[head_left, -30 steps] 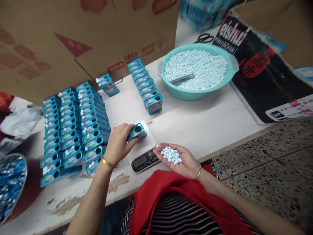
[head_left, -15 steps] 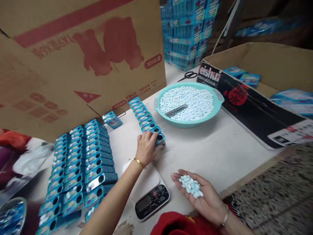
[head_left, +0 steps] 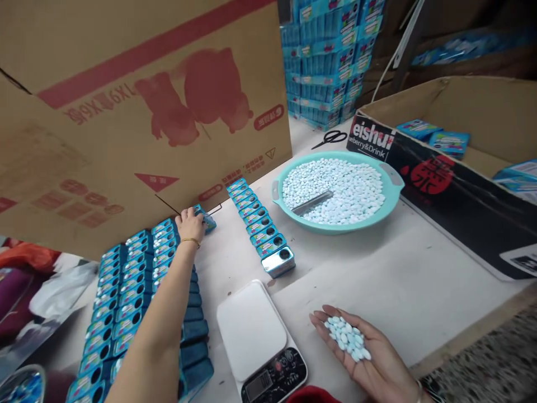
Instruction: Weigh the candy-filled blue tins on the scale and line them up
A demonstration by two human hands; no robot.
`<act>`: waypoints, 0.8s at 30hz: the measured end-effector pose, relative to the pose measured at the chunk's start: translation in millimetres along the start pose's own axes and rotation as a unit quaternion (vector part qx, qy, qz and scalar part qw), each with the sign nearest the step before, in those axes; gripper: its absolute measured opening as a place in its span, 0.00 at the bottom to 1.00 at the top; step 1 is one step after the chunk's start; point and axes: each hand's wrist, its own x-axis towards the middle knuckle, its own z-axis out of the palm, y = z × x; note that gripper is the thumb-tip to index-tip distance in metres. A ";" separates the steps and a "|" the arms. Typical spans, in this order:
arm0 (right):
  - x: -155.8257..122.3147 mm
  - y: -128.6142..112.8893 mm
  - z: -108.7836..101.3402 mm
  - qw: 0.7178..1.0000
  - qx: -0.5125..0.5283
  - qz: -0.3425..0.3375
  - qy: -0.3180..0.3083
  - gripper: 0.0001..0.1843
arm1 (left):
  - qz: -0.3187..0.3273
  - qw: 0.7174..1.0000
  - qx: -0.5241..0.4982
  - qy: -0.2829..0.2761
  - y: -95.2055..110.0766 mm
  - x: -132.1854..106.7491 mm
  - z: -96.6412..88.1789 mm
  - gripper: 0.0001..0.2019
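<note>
My left hand (head_left: 192, 225) reaches out to a small blue tin (head_left: 208, 220) beside the large carton, its fingers closed on the tin's near side. My right hand (head_left: 377, 355) is palm up and cupped, with a heap of pale blue-white mints (head_left: 346, 337) in it. Between my arms sits a white kitchen scale (head_left: 251, 330), its pan bare. Beyond it runs a single row of blue tins (head_left: 262, 230) with round openings on top; the nearest has a shiny bare lid. A turquoise basin (head_left: 339, 224) full of the same mints stands behind, a scoop (head_left: 312, 202) lying in them.
Several rows of blue tins (head_left: 132, 296) stand at left, partly hidden by my forearm. A big brown carton (head_left: 113, 140) walls off the back left. Scissors (head_left: 331, 138) lie behind the basin. At right is an open black-printed box (head_left: 419, 190); stacked blue packs (head_left: 323, 67) rise behind.
My left hand has left the near end of the single row and moved left and away to the separate tin by the carton. My right hand still holds the mints.
</note>
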 end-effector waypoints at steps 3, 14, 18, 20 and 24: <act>-1.8 -1.1 2.9 1.000 -0.002 0.000 -0.003 0.08 | 0.049 0.998 0.005 -0.031 6.9 -28.2 -24.4 0.08; -19.0 11.1 -7.5 0.997 -0.048 0.042 -0.033 0.11 | 0.248 0.955 -0.012 -0.163 82.2 -211.3 -100.9 0.07; -26.6 15.4 -12.5 0.997 -0.055 0.039 -0.042 0.12 | 0.245 0.961 -0.037 -0.120 86.0 -224.4 -99.6 0.07; -28.7 18.0 -14.6 0.996 -0.060 0.049 -0.051 0.13 | 0.244 0.965 -0.086 -0.044 90.1 -235.0 -107.1 0.10; -31.3 24.5 -18.6 0.993 -0.068 0.075 -0.068 0.14 | 0.324 0.917 -0.232 -0.009 124.3 -278.8 -111.6 0.12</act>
